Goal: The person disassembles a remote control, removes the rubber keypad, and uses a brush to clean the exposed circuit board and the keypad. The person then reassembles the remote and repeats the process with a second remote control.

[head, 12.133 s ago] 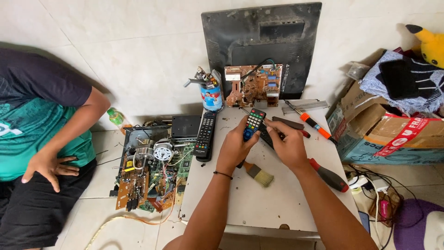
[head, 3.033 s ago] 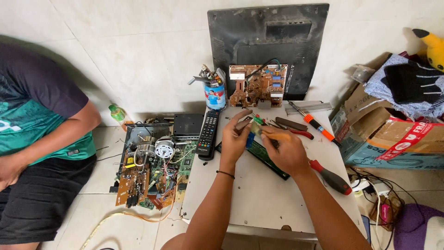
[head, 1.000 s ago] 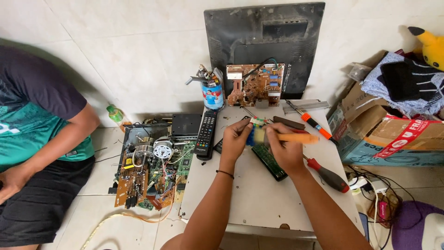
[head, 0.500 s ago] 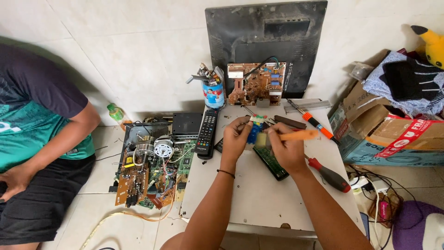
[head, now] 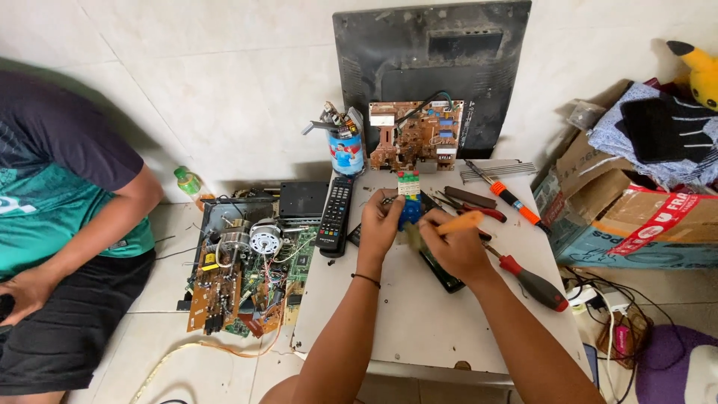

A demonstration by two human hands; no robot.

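Two hands busy: my left hand (head: 381, 218) grips the small blue keypad remote (head: 408, 200); my right hand (head: 449, 243) holds the orange-handled brush (head: 456, 223) against it. Cleaning looks midway; reassembly remains.

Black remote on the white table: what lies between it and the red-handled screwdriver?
In the head view, the two hands lie between the black remote and the red-handled screwdriver: left hand holding a small blue keypad part, right hand holding an orange-handled brush.
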